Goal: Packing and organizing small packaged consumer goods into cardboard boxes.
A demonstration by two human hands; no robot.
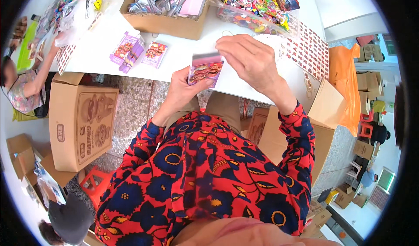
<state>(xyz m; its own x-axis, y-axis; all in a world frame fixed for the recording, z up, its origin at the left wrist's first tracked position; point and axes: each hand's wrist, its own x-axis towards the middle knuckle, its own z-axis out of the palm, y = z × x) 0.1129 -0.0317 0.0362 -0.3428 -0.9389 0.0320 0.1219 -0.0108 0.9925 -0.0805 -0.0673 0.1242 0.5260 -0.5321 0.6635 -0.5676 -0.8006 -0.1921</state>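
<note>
My left hand (180,89) grips a small purple printed card box (205,74) with cartoon figures, above the near table edge. The thumb lies across its front, and its top end looks open. Over the box's upper right corner is my right hand (253,62), its fingers bent and pressed together at the tips. What they pinch, if anything, I cannot make out. To the left on the white table lie a few matching boxes (126,51) in a pile and a single box (154,54).
Beyond my hands stand a cardboard carton (192,27) of small packets and a clear tub (244,20) of colourful trinkets. Sticker sheets (307,49) lie at right, beside an orange bag (342,84). A large carton (80,123) stands lower left. Another person (30,82) works at far left.
</note>
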